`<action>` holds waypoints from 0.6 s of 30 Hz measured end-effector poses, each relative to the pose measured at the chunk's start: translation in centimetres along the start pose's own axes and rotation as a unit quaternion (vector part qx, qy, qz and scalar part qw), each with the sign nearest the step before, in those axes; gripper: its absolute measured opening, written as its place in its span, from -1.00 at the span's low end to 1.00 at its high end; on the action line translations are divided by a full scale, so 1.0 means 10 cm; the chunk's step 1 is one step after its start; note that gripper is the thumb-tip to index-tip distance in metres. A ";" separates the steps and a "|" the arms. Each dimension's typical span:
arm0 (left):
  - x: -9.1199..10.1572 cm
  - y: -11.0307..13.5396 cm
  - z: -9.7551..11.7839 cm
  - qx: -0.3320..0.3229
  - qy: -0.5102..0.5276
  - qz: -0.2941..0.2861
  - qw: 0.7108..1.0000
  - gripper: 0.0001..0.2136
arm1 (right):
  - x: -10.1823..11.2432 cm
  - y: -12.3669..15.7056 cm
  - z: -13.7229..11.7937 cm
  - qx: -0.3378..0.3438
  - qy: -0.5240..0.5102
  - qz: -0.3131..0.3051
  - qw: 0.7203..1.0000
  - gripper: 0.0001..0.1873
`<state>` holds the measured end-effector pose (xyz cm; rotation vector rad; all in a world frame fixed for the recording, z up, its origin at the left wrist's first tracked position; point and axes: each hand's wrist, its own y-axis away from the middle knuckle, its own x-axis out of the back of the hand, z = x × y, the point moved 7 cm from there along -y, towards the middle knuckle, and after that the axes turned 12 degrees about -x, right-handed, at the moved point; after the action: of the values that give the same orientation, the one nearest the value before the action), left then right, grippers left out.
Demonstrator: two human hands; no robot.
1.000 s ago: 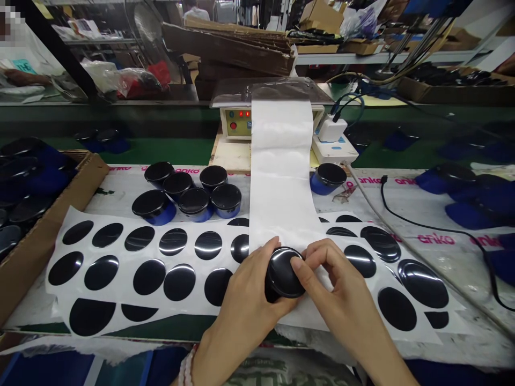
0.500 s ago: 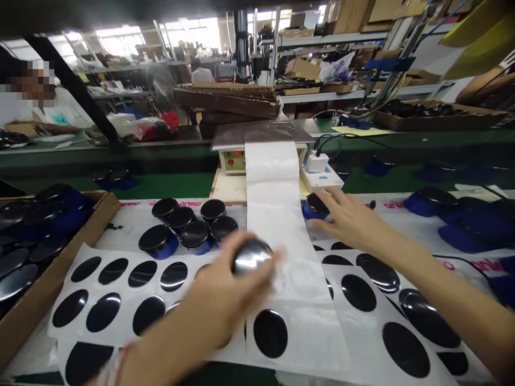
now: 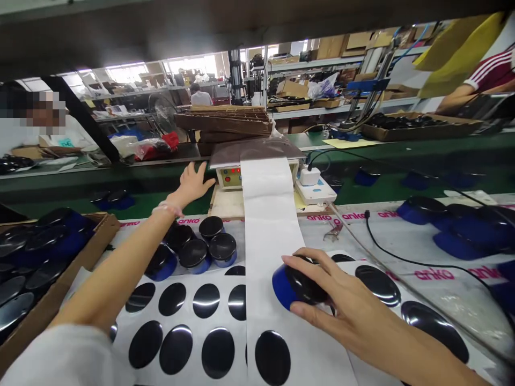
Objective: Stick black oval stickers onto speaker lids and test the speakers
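My right hand (image 3: 341, 295) grips a blue round part with a glossy black top (image 3: 298, 284), tilted on its side above the long white strip (image 3: 267, 198). My left hand (image 3: 193, 185) reaches out over the green belt, fingers spread and holding nothing, left of the box-shaped device (image 3: 229, 178). Beneath my left forearm stand several like parts (image 3: 195, 256), some partly hidden by it. White sheets bearing black discs (image 3: 218, 351) lie at the front; one disc (image 3: 272, 356) is on the strip just below the held part.
A cardboard box (image 3: 86, 244) full of blue and black parts stands at left. More parts (image 3: 466, 228) lie at right, by a black cable (image 3: 418, 261). A white power strip (image 3: 316, 190) sits beside the device. Co-workers are beyond the green belt (image 3: 386, 193).
My left hand, which held a black-topped part over the strip, has moved up and left and is now without it. My right hand has brought the part from beside the power strip to the white strip.
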<state>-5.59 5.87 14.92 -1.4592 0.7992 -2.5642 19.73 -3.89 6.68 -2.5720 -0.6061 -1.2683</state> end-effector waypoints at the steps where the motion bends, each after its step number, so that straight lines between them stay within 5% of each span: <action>1: 0.00 0.10 0.18 -0.026 0.012 -0.012 1.000 -0.53 | 0.00 0.02 0.01 -0.014 -0.033 -0.006 0.999 -0.43; 3: -0.08 0.44 0.53 -0.069 0.039 -0.064 0.995 -0.49 | 0.01 0.06 -0.01 -0.023 -0.094 -0.026 0.995 -0.39; 6: -0.43 1.21 0.97 -0.113 0.093 -0.206 0.968 -0.03 | -0.07 0.13 -0.20 0.014 -0.141 -0.082 0.986 -0.37; 7: -0.50 1.44 1.08 -0.125 0.123 -0.190 0.966 -0.01 | -0.12 0.15 -0.27 0.033 -0.142 -0.093 0.985 -0.38; 9: -0.65 1.78 1.09 -0.046 0.152 -0.140 0.977 -0.01 | -0.23 0.17 -0.40 0.074 -0.131 -0.080 0.985 -0.44; 13: -0.86 2.09 0.95 0.124 0.215 -0.096 0.964 -0.04 | -0.39 0.19 -0.46 0.117 -0.087 -0.023 0.989 -0.54; 18: -0.60 2.13 0.61 0.297 0.212 0.056 0.929 -0.22 | -0.53 0.21 -0.13 -0.031 -0.098 -0.030 0.994 -0.56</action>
<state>-1.08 -12.90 2.56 -0.6760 0.0831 -2.7111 16.88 -7.66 3.27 -2.7715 -0.6956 -1.0764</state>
